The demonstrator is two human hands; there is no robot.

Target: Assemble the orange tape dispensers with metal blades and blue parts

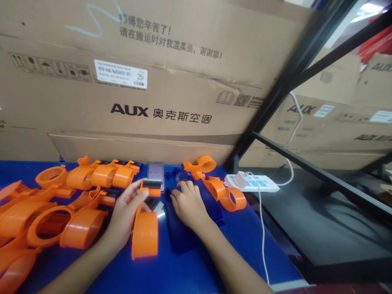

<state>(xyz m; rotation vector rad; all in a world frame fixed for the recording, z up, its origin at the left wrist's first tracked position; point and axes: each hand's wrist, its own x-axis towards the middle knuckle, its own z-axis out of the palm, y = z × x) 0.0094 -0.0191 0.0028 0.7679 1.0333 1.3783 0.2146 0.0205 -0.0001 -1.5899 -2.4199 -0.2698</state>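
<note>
My left hand (127, 210) is closed around an orange plastic tape dispenser (145, 234), its round hub hanging down and its black-topped head between thumb and fingers. To the right, my right hand (189, 202) reaches over a stack of dark blue sheets (180, 234), with its fingers curled down by a cluster of small dark pieces (180, 174). Its fingertips are partly hidden, and what they hold, if anything, cannot be made out. A phone (156, 170) lies behind my left hand.
Several orange dispensers (82, 228) cover the left of the blue table (122, 269); others (234, 199) lie right. A white power strip (266, 183) with a plug and cable sits at the right edge, near a black metal frame (275, 87). A large cardboard box (171, 85) stands behind.
</note>
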